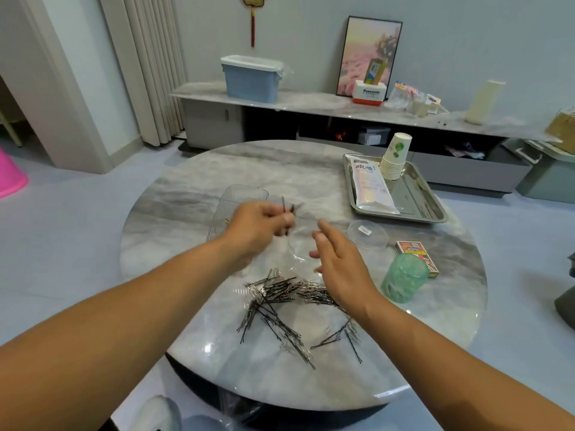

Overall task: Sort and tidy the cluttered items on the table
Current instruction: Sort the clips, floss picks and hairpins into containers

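A heap of black hairpins and silver clips (289, 303) lies on the round marble table (193, 194), near its front edge. My left hand (258, 227) is raised above the table and pinches a few dark hairpins (287, 213), blurred by motion. My right hand (336, 259) hovers beside it with fingers straight and holds nothing. Between the two hands sits a clear round container (298, 247), partly hidden. A clear mesh-patterned box (239, 197) stands behind my left hand.
A steel tray (413, 194) at the back right holds a stack of paper cups (395, 157) and a white packet (371, 185). A clear lid (367, 234), a card box (413, 248) and a green cup (404, 278) lie right of my hands.
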